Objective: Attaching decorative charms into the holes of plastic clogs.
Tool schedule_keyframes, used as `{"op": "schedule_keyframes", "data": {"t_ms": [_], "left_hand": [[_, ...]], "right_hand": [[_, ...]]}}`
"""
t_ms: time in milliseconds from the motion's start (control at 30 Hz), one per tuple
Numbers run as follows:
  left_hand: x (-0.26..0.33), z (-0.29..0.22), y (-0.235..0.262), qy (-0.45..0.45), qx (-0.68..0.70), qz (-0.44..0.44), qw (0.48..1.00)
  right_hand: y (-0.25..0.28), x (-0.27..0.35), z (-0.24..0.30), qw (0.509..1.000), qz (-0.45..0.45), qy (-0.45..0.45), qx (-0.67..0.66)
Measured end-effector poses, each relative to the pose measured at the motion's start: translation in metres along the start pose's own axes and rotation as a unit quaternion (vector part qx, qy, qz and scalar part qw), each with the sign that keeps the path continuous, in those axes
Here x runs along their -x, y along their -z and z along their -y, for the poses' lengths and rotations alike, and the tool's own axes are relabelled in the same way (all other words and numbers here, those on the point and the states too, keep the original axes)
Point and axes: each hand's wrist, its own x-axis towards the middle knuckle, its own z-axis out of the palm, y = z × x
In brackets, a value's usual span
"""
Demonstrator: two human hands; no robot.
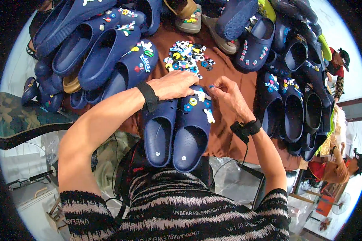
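Two navy clogs stand side by side before me, heels toward my body. The right clog (192, 128) carries white, yellow and blue shoe charms on its upper; the left clog (159, 134) shows no charms on its visible part. My left hand (175, 85) reaches across the left clog's toe and grips the right clog near its toe, its fingers partly hidden. Beside that toe, my right hand (230, 93) is closed in a pinch on a small blue shoe charm (212, 86). Just beyond my left hand lies a pile of loose charms (187, 56) in mixed colours.
A brown cloth (235, 88) covers the table. Navy clogs are heaped at the left (104, 56) and right (293, 108), many with charms. More clogs (237, 20) line the far side, some tan. Other people (344, 164) are at the far right.
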Motion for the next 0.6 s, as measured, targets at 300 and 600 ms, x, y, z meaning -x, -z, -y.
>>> {"op": "schedule_keyframes", "data": {"t_ms": [300,600], "left_hand": [[-0.003,0.003,-0.006,0.024,0.025,-0.034,0.999],[0.000,0.020,-0.014,0.021,0.099,-0.055,0.993]], "right_hand": [[-0.012,0.000,0.000,0.999,-0.012,0.007,-0.039],[-0.035,-0.001,0.021,0.996,0.034,0.040,0.075]]}}
